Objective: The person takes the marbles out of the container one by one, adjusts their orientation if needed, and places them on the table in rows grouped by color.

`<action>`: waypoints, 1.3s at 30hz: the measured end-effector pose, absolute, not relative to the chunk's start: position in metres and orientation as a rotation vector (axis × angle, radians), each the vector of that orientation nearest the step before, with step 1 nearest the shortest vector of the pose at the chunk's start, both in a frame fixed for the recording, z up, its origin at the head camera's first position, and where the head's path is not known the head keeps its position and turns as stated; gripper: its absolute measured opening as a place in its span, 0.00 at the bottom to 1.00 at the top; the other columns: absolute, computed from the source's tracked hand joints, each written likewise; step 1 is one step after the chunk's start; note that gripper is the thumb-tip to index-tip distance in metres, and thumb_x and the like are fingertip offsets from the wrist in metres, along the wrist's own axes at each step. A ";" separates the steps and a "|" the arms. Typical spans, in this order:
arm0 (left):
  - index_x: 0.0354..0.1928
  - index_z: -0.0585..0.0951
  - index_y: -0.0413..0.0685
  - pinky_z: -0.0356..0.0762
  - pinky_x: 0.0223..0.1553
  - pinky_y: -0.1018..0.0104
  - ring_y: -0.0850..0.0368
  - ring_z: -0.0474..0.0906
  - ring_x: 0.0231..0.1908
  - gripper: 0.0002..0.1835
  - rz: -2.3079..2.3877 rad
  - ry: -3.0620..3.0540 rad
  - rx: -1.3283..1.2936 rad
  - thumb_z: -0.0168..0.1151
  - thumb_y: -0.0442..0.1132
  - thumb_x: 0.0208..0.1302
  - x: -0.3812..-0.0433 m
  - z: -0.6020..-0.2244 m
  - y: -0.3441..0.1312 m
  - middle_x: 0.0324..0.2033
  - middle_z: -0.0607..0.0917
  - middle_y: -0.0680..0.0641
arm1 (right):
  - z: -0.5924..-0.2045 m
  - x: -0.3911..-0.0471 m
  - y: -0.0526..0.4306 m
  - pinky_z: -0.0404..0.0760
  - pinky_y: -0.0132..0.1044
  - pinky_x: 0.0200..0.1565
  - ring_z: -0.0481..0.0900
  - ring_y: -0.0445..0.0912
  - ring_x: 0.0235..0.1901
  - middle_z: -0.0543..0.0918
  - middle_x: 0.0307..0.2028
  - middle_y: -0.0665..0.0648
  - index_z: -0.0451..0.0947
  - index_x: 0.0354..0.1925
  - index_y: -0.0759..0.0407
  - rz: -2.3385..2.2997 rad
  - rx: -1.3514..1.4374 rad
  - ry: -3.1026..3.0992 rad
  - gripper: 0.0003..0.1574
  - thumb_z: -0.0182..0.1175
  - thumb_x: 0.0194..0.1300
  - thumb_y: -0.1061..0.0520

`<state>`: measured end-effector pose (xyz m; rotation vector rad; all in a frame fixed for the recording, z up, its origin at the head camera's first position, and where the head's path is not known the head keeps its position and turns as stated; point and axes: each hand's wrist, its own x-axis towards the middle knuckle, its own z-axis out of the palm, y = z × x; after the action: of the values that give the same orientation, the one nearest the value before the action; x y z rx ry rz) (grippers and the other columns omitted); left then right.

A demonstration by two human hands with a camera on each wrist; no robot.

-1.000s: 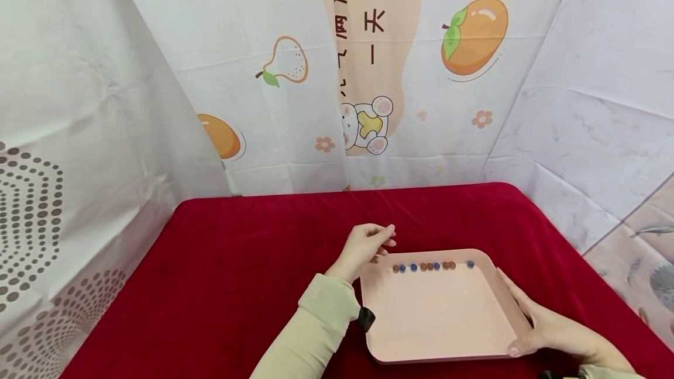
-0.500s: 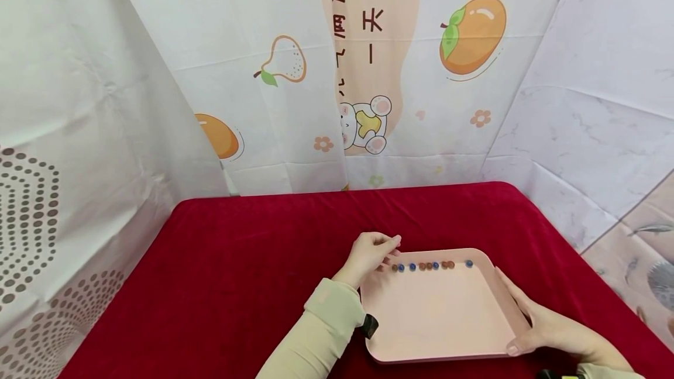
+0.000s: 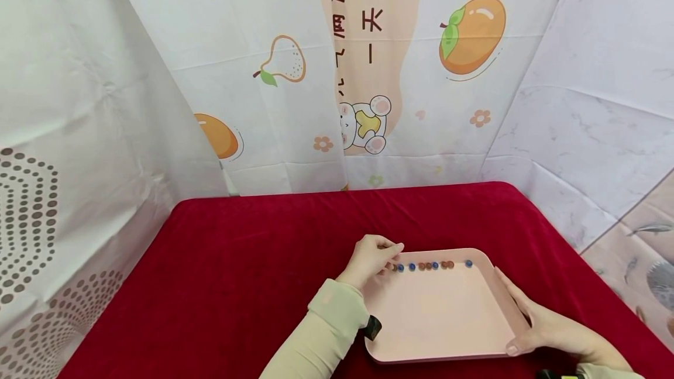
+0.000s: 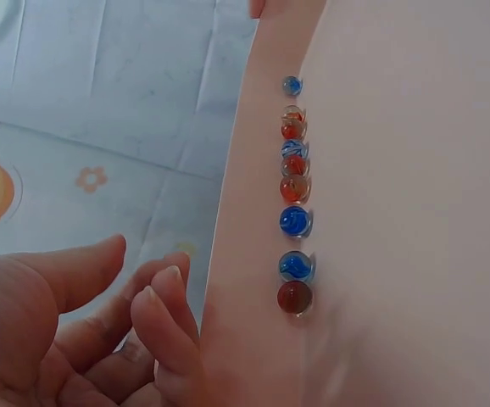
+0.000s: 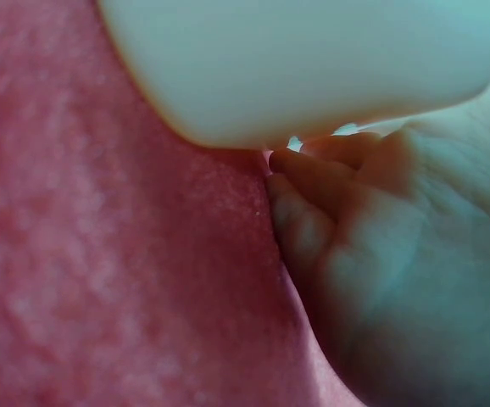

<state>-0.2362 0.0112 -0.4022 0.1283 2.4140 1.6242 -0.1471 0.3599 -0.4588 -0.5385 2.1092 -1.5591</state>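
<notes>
A shallow, pale pink rectangular tray with rounded corners [image 3: 432,320] is lying on a deep red velvety cloth [image 3: 253,274], and nine small blue and reddish glass marbles [image 4: 293,166] are sitting inside it, lining the foot of its far wall. A dark red marble [image 4: 295,298] is ending the row on the left, just beside a blue swirled marble [image 4: 296,266], while a lone blue marble [image 4: 292,86] is sitting apart at the right end. The left hand [image 3: 371,259] is hovering at the tray's far left corner, nearest the dark red marble; its fingers are bending loosely and its thumb is standing well apart from the fingertips, leaving a wide gap. Whether it is touching the wall, I cannot tell. The right hand [image 3: 547,329] is resting against the tray's right side, its index finger stretching straight along the outer wall and its thumb spreading wide to the near right corner. A white sheet printed with orange fruit [image 3: 284,124] is hanging behind
</notes>
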 end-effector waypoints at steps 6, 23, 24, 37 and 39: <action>0.35 0.86 0.43 0.79 0.23 0.70 0.52 0.85 0.26 0.12 1.577 2.461 0.092 0.65 0.45 0.67 -0.235 -0.402 0.015 0.26 0.88 0.46 | -0.459 -0.146 0.360 0.68 0.22 0.54 0.53 0.23 0.62 0.43 0.73 0.34 0.26 0.79 0.38 -1.537 -0.542 2.150 0.71 0.63 0.55 0.62; 0.33 0.88 0.47 0.73 0.15 0.73 0.58 0.77 0.15 0.08 1.374 2.657 0.117 0.67 0.43 0.65 -0.231 -0.407 0.022 0.21 0.86 0.45 | -0.459 -0.146 0.360 0.68 0.22 0.54 0.55 0.26 0.63 0.43 0.75 0.38 0.26 0.79 0.40 -1.520 -0.610 2.186 0.72 0.63 0.54 0.63; 0.33 0.88 0.46 0.72 0.15 0.74 0.59 0.76 0.15 0.08 1.359 2.667 0.117 0.67 0.43 0.65 -0.231 -0.407 0.023 0.22 0.86 0.46 | -0.459 -0.146 0.360 0.68 0.22 0.54 0.55 0.26 0.63 0.43 0.75 0.38 0.26 0.79 0.40 -1.523 -0.607 2.178 0.72 0.63 0.54 0.63; 0.37 0.89 0.47 0.75 0.20 0.72 0.62 0.76 0.19 0.08 1.175 2.794 0.154 0.69 0.44 0.63 -0.228 -0.413 0.024 0.24 0.87 0.49 | -0.459 -0.146 0.360 0.68 0.22 0.54 0.55 0.26 0.63 0.42 0.75 0.38 0.26 0.79 0.41 -1.529 -0.607 2.170 0.72 0.63 0.54 0.63; 0.35 0.89 0.48 0.77 0.23 0.71 0.61 0.79 0.23 0.08 1.106 2.857 0.178 0.70 0.44 0.61 -0.228 -0.415 0.025 0.28 0.88 0.50 | -0.459 -0.146 0.360 0.68 0.22 0.54 0.56 0.26 0.63 0.42 0.75 0.38 0.25 0.79 0.41 -1.531 -0.610 2.168 0.72 0.63 0.54 0.63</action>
<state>-0.2277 0.0251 -0.4148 0.1781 2.8565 1.1058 -0.1461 0.3597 -0.4589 -0.6098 2.1678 -1.5313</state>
